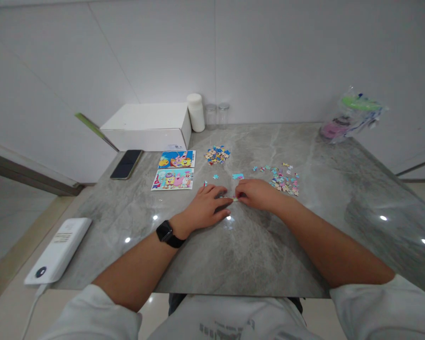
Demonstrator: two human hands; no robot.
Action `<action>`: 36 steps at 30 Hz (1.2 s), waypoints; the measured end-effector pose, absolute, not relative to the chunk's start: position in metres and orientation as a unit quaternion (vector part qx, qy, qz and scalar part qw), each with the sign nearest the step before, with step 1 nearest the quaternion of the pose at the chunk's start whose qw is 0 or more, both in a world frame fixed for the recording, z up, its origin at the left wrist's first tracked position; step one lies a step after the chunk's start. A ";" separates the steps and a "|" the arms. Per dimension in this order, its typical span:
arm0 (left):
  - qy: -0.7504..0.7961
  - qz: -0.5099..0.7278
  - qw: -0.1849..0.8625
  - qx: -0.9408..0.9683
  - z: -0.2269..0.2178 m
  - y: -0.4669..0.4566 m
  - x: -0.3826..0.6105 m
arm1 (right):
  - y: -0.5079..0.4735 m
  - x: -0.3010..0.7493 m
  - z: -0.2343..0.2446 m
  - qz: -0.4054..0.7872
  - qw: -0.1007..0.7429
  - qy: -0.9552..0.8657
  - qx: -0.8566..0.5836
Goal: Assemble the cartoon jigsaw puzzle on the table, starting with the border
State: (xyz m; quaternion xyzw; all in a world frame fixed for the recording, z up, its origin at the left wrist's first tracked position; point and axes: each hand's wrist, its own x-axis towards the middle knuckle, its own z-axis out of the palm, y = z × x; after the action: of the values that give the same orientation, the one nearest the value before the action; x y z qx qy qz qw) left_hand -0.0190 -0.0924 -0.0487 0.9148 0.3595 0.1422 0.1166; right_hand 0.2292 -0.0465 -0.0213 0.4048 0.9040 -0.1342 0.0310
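My left hand [210,204] rests on the grey table with its fingers apart, the index fingertip beside a small puzzle piece [235,199]. My right hand [253,192] is closed in a pinch at that piece, which its fingers partly cover. Just beyond my hands lies a short joined strip of puzzle pieces [238,176]. A loose blue piece [216,177] is to its left, and another piece [205,182] shows by my left fingertips. To the right of my right hand spreads a pile of pastel puzzle pieces [285,182].
Two cartoon picture cards [173,180] lie left of a second puzzle pile [217,155]. Behind stand a white box [145,137], a white bottle [196,113] and two glasses [223,116]. A phone [126,164], a power bank [58,250] and a plastic-wrapped cup [350,118] sit near the edges.
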 end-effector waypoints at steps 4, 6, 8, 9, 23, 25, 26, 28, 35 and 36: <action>0.361 0.180 0.115 0.908 -0.048 -0.088 -0.023 | -0.045 0.231 -0.021 -0.137 0.034 0.902 0.407; 0.384 0.217 0.101 0.892 -0.048 -0.085 -0.026 | -0.044 0.232 -0.021 -0.142 0.034 0.904 0.402; 0.413 0.247 0.084 0.872 -0.049 -0.081 -0.028 | -0.044 0.232 -0.020 -0.148 0.037 0.905 0.398; 0.423 0.254 0.078 0.866 -0.049 -0.080 -0.029 | -0.044 0.232 -0.019 -0.149 0.040 0.905 0.398; 0.431 0.214 0.092 0.872 -0.061 -0.077 -0.023 | -0.046 0.231 -0.021 -0.133 0.033 0.907 0.398; 0.437 0.210 0.089 0.870 -0.064 -0.075 -0.021 | -0.047 0.231 -0.018 -0.128 0.026 0.909 0.395; 0.438 0.207 0.089 0.870 -0.065 -0.074 -0.021 | -0.047 0.231 -0.015 -0.125 0.021 0.909 0.398; 0.438 0.205 0.085 0.871 -0.067 -0.073 -0.020 | -0.047 0.233 -0.007 -0.120 0.012 0.904 0.411; 0.436 0.211 0.082 0.871 -0.068 -0.072 -0.021 | -0.041 0.273 0.045 -0.102 -0.086 0.869 0.477; 0.436 0.213 0.084 0.871 -0.069 -0.072 -0.021 | -0.041 0.283 0.053 -0.094 -0.101 0.860 0.491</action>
State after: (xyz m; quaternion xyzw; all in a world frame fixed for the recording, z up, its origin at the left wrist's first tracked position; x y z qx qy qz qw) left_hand -0.0210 -0.0720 -0.0686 0.8706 0.4355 0.2132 0.0837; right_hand 0.2829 -0.0406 0.0532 0.4912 0.8600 -0.0937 -0.1014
